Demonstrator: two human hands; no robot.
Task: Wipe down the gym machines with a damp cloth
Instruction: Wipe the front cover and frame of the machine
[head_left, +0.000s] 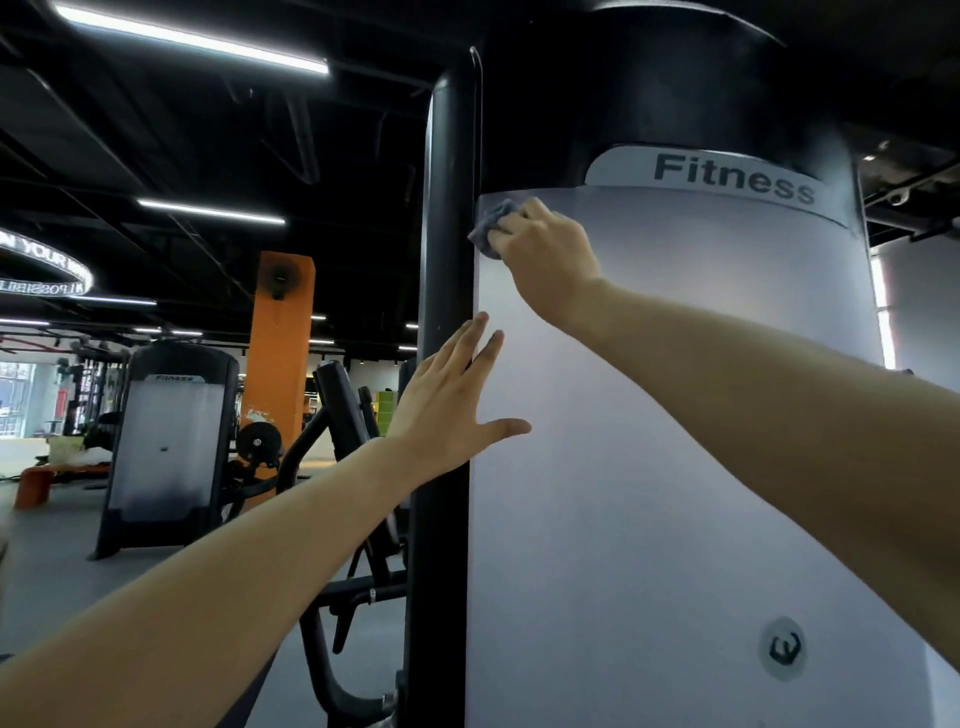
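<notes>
Head | right hand (550, 260) grip pinching crumpled grey cloth (491, 228) on smooth white panel (649, 415) | left hand (447, 410) grip spread

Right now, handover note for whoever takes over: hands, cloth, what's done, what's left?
Right hand: grips the grey cloth and presses it on the top left corner of the white panel, just under the Fitness label.
Left hand: open, fingers straight and spread, at the black post and the panel's left edge; it seems to brace there.
Done: cannot tell; no wipe marks show.
Left: probably the panel below the cloth, the post, then the other machine behind on the left.
</notes>
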